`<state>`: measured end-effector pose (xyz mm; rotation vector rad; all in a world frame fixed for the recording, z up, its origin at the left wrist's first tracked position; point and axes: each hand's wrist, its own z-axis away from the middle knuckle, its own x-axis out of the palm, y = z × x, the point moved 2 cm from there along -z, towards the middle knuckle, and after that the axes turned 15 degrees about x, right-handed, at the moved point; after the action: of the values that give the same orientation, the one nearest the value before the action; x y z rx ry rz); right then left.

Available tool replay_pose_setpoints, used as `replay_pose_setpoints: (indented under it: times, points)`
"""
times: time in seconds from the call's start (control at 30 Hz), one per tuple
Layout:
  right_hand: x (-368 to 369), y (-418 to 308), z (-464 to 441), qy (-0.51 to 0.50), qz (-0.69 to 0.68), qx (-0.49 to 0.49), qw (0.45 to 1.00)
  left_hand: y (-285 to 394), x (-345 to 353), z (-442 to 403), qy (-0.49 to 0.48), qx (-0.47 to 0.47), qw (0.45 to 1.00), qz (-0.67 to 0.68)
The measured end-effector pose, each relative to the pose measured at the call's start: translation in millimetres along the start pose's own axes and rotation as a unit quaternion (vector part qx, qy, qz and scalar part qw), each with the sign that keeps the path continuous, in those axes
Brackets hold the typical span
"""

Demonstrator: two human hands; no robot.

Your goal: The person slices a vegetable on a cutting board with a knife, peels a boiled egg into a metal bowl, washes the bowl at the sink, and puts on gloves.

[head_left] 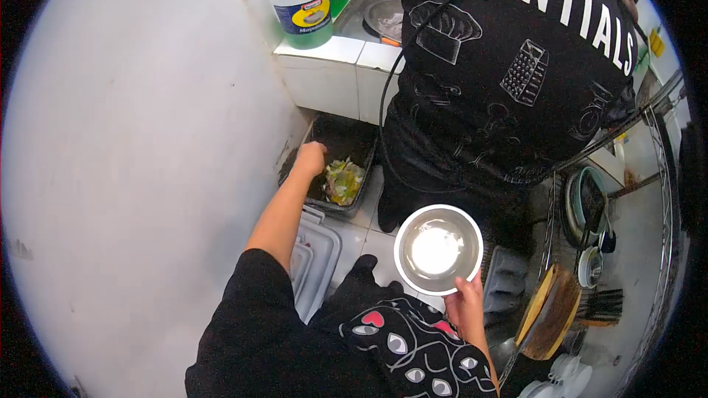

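Note:
My right hand [464, 304] grips the rim of a round metal bowl [405, 269], thumb over the edge. The bowl's inside is shiny with a bright reflection, and I see no food in it. Over a dark bin [352, 130] on the floor, my left hand [313, 158] reaches in with its fingers curled closed. Whether anything is pinched there is hidden. Just right of that hand, a heap of green, yellow and whitish food scraps [344, 181] lies in the bin.
Another person [509, 81] in a black printed shirt stands close ahead at a sink [361, 11]. A plastic bucket [299, 4] is on the tiled ledge. A grey lid [322, 269] leans below the bin. On the right, a wire rack holds wooden boards [549, 313] and dishes.

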<state>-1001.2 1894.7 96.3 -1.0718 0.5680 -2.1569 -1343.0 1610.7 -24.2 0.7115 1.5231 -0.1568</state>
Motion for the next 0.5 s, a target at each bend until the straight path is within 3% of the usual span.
replay_pose_setpoints:
  times: [0.1, 0.3, 0.4, 0.5]
  points:
    - [2, 0, 3, -0.004, -0.031, -0.011, 0.999, -20, 13, -13, 0.033, -0.102, 0.987, 0.117]
    - [11, 1, 12, 0.007, -0.022, -0.032, 0.999, -34, 32, -24, 0.053, -0.028, 0.998, 0.027]
    - [12, 2, 12, -0.017, -0.051, -0.020, 0.998, -27, 26, -22, 0.016, -0.089, 0.991, 0.096]
    - [9, 3, 11, -0.020, -0.048, -0.012, 0.999, -1, -9, -11, 0.021, -0.071, 0.992, 0.099]
